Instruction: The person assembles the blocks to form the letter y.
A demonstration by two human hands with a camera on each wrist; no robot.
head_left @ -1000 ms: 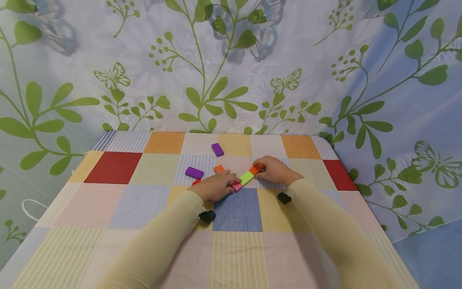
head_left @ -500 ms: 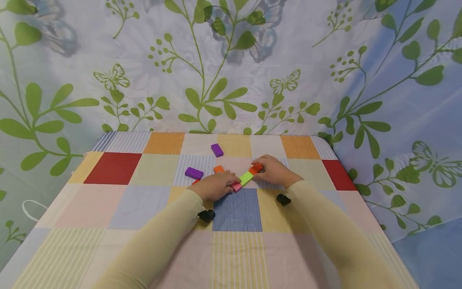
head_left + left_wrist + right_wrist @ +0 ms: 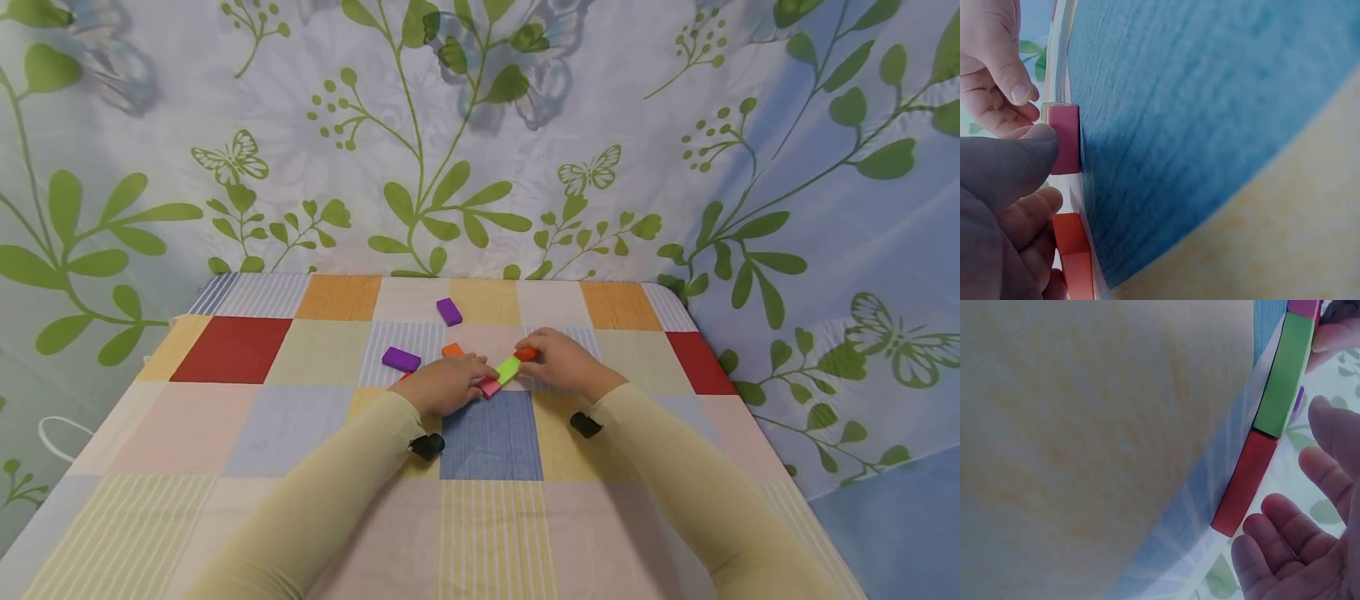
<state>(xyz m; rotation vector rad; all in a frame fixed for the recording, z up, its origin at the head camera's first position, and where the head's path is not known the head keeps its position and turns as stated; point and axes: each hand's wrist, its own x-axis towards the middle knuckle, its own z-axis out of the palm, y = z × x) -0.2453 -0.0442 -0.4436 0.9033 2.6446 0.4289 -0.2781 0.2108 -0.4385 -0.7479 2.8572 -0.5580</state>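
Three blocks lie end to end in a slanting row: a pink block [image 3: 490,387], a light green block [image 3: 508,370] and an orange-red block [image 3: 527,355]. My left hand [image 3: 452,386] pinches the pink one at the row's near end, its thumb against the block's side in the left wrist view. At the far end, my right hand [image 3: 564,360] hovers around the orange-red block, partly covering it from the head. In the right wrist view, the right fingers [image 3: 1285,525] are spread loosely beside that block, with a gap at the thumb.
One purple block [image 3: 401,359] lies left of the hands, another purple block [image 3: 449,312] farther back. An orange block [image 3: 452,350] sits just behind the left hand, which mostly hides a red block [image 3: 407,376]. A patchwork cloth [image 3: 491,437] covers the table, with a patterned curtain [image 3: 465,125] behind.
My right hand has shifted slightly left along the row and now covers more of the orange-red block. The left hand stays at the pink block.
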